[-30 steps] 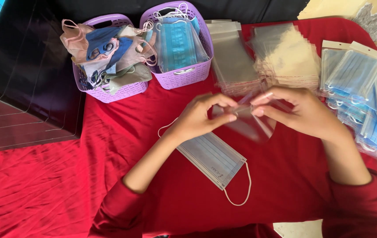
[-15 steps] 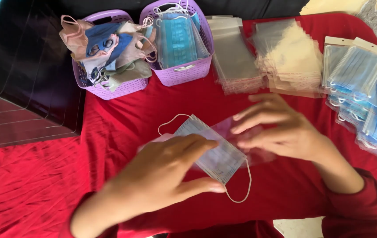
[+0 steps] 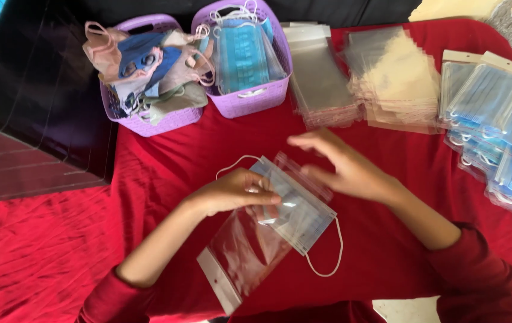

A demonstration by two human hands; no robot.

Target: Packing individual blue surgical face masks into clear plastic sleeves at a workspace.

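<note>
Bright, even daylight falls on the red cloth (image 3: 148,197), leaving only soft shadows under the arms. Glare streaks the clear bag (image 3: 241,257) near the cloth's front edge. The right hand (image 3: 343,167) is motion-blurred. Corners bend slightly from the wide lens.

red cloth (image 3: 58,257), black sheet (image 3: 34,90), daylight

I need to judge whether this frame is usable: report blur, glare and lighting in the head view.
Head view: right hand is motion-blurred at the fingertips; left hand is sharper; glare streaks the clear bag and stacked clear sleeves; soft daylight, faint shadows on the red cloth; face mask reads clearly.
</note>
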